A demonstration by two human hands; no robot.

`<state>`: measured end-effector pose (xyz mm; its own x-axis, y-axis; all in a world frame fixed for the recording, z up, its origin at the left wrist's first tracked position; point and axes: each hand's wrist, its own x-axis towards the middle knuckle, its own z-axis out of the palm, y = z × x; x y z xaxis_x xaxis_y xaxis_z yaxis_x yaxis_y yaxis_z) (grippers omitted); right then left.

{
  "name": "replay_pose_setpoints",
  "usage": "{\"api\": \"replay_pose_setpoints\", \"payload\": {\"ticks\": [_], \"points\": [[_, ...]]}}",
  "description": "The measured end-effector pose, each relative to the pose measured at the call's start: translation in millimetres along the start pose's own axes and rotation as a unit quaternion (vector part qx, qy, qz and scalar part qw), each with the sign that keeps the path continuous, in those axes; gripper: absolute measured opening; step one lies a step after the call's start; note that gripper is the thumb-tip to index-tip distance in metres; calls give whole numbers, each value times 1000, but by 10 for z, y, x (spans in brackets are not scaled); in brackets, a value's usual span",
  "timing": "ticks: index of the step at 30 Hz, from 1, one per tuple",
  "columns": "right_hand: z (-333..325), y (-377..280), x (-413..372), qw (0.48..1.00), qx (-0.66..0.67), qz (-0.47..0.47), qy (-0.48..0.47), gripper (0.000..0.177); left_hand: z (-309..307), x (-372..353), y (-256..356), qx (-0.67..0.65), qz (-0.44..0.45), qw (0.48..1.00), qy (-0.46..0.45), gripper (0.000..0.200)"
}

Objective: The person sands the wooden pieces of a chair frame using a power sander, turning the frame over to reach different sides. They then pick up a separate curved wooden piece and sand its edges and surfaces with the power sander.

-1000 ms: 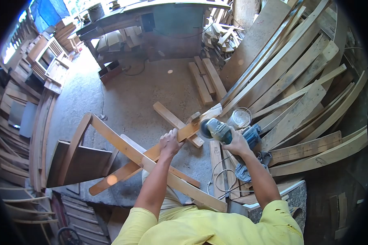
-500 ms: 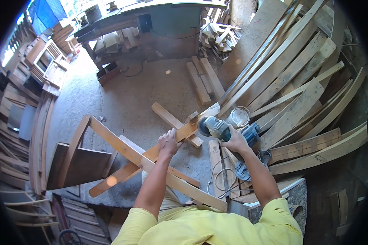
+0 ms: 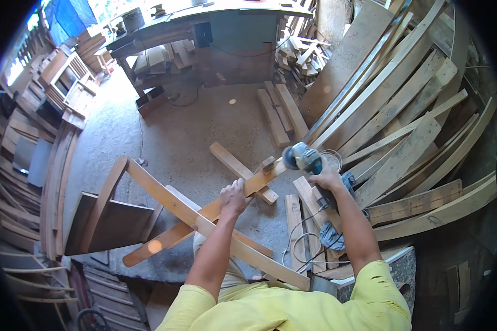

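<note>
My left hand (image 3: pixel 234 197) grips a long wooden bar (image 3: pixel 201 212) that runs from the lower left up to the right and is part of a wooden frame (image 3: pixel 143 182). My right hand (image 3: pixel 327 179) holds a grey-blue angle grinder (image 3: pixel 302 157). Its disc sits at the far upper end of the bar. The grinder's cord (image 3: pixel 301 243) loops on the floor beside my right arm.
Long planks (image 3: pixel 392 105) lean in a stack on the right. Short boards (image 3: pixel 279 113) and a crossed offcut (image 3: pixel 240 168) lie on the concrete floor. A workbench (image 3: pixel 215 22) stands at the back, more timber (image 3: pixel 27 154) lines the left. A round tin (image 3: pixel 332 158) sits behind the grinder.
My right hand has carried the grinder up and to the right along the bar to its far end. My left hand stays on the bar.
</note>
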<state>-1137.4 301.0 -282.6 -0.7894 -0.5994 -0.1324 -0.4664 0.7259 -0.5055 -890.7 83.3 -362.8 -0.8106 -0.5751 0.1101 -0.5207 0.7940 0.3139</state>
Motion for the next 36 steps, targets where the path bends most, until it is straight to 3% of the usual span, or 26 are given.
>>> {"api": "replay_pose_setpoints", "payload": {"ticks": [5, 6, 7, 8, 9, 11, 15, 17, 18, 19, 21, 25, 27, 29, 31, 33, 36], "points": [[-27, 746, 207, 988, 91, 80, 93, 80, -156, 1, 85, -40, -18, 998, -47, 61], [-17, 833, 71, 969, 195, 104, 107, 80, -138, 91, 116, -39, -13, 998, -45, 61], [16, 924, -83, 939, 298, 127, 119, 80, -70, 203, 171, -73, 4, 996, 56, 66], [33, 1002, -278, 933, 308, 143, 118, 80, -13, 284, 250, -107, 20, 982, 154, 70], [77, 1084, -490, 928, 317, 159, 116, 80, -44, 425, 391, -107, 23, 983, 151, 70], [294, 1324, -881, 914, 359, 151, 115, 80, -145, 816, 792, -124, 123, 978, 111, 71], [534, 1474, -1701, 924, 288, 205, 146, 81, 147, 1207, 1327, 25, 168, 984, 57, 56], [607, 1527, -2008, 928, 260, 215, 157, 83, 192, 1299, 1496, 81, 104, 978, -159, 46], [504, 1402, -2155, 916, 283, 248, 143, 83, 371, 1343, 1490, 66, 112, 987, -94, 37], [540, 1501, -2224, 913, 286, 254, 144, 83, 450, 1394, 1518, 68, 117, 986, -99, 37], [682, 1757, -2440, 919, 266, 252, 148, 81, 561, 1493, 1556, -36, 22, 990, -131, 33], [780, 2026, -2677, 898, 299, 276, 165, 66, 764, 1665, 1549, -90, 61, 989, -101, 32], [751, 2019, -2750, 900, 297, 258, 189, 64, 802, 1775, 1609, -124, 37, 985, -113, 37], [695, 1983, -2787, 891, 306, 279, 186, 64, 783, 1838, 1553, -216, 91, 964, -129, 44], [723, 2026, -2819, 887, 314, 277, 193, 65, 808, 1766, 1478, -242, 114, 960, -84, 49], [717, 2012, -2834, 883, 324, 277, 198, 66, 878, 1745, 1408, -279, 163, 946, -15, 41], [668, 1945, -2815, 892, 279, 301, 191, 68, 1028, 1719, 1407, -206, 192, 959, 40, 44]]}}
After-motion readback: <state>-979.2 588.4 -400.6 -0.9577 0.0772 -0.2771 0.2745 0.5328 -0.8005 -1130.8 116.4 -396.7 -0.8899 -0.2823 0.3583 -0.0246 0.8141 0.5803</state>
